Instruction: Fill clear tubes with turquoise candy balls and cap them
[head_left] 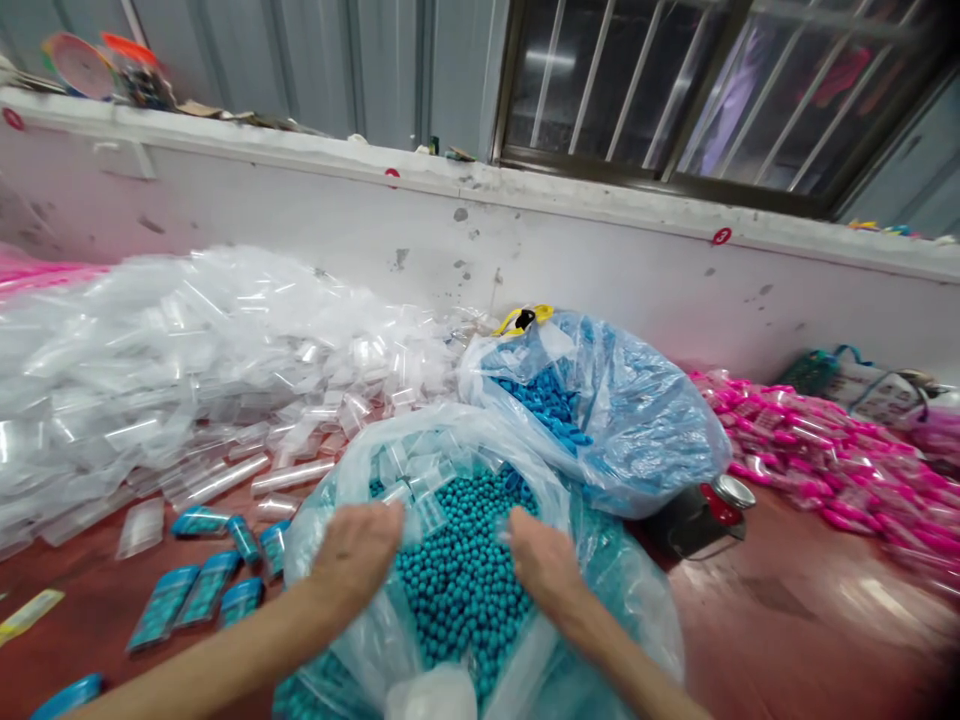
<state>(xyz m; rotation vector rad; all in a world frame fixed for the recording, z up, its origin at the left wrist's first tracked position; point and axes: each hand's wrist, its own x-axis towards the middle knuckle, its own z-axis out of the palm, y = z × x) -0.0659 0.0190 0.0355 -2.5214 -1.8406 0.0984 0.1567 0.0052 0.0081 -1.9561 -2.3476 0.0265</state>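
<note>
A clear plastic bag [555,490] stands wide open in front of me, filled with small round teal beads [465,575]. Several clear plastic containers [427,512] lie on the beads at the far side. My left hand [364,550] is closed above the bag's left part, with a blurred clear piece at its fingertips. Over the right part, my right hand [544,560] is also closed, and a small pale blur shows at its fingers; what it holds I cannot make out. A whitish translucent object [433,695] sits at the bag's near edge.
A heap of clear containers [210,370] covers the left. Teal-filled containers with blue caps [165,605] lie nearer. Behind the bag is another bag with blue pieces [544,405]. A dark can-like object [694,520] and pink packed items [832,450] are at right, before a white wall [330,225].
</note>
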